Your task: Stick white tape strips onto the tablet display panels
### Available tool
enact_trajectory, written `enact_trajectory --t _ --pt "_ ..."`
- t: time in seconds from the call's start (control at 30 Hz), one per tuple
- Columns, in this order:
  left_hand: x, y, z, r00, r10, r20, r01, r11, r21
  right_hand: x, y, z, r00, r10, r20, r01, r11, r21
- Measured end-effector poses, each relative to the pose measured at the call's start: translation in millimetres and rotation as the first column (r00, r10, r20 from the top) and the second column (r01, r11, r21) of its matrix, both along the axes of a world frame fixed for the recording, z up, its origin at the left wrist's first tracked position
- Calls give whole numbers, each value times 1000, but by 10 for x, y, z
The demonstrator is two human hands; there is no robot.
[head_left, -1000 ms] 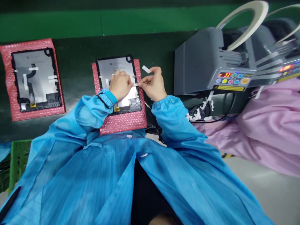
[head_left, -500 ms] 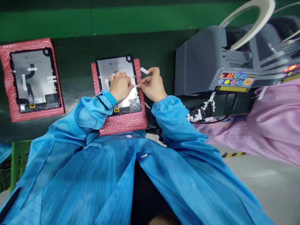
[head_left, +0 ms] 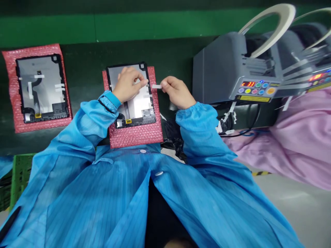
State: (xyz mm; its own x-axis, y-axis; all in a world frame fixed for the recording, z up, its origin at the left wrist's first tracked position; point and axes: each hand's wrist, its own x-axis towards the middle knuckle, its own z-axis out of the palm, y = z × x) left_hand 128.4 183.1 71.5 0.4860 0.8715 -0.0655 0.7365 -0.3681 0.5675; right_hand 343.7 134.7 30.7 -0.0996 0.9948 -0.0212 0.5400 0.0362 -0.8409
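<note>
A tablet back panel (head_left: 137, 103) lies face down on a pink bubble-wrap sheet (head_left: 136, 132) in front of me. My left hand (head_left: 128, 82) rests on the panel's upper part, fingers bent and pressing near its right edge. Just right of the panel, my right hand (head_left: 176, 91) pinches a small white tape strip (head_left: 156, 86), held level beside the panel's edge. Several tape strips sit on the panel.
A second panel (head_left: 40, 88) on pink bubble wrap (head_left: 15, 117) lies at the left. A grey tape dispenser (head_left: 232, 69) with a lit red display and tape roll stands at the right. A person's pink sleeve (head_left: 297, 137) lies at the right. A green crate (head_left: 18, 175) sits lower left.
My left hand has slid up the panel, uncovering its lower part. My right hand has moved up and right, and now holds one strip level beside the edge.
</note>
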Motion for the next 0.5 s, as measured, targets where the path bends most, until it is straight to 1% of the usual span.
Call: enact_trajectory --t 0.1,0.2,0.27,0.33,0.4,0.43,0.5 --pt "23 8 -5 995 -89 43 89 996 -13 -107 -22 98 996 70 -59 -70 997 -8" --pt "58 -24 -30 993 -118 10 118 992 -43 -177 -31 155 994 78 -76 -81 996 -44" --pt "73 -36 -43 994 -107 -28 105 992 -67 -195 -33 181 998 34 -51 -38 996 -83" --pt "81 -36 -45 995 -84 -59 78 993 -90 -203 -30 196 999 -48 -14 47 993 -106" --pt "84 -28 -41 995 -71 -75 62 992 -114 -211 -20 193 993 -122 8 122 987 -102" --pt "85 -22 -38 995 -67 -80 57 990 -126 -216 -12 182 990 -139 12 140 985 -97" --pt "85 -14 -35 994 -64 -89 51 988 -144 -225 10 141 992 -127 17 128 988 -87"
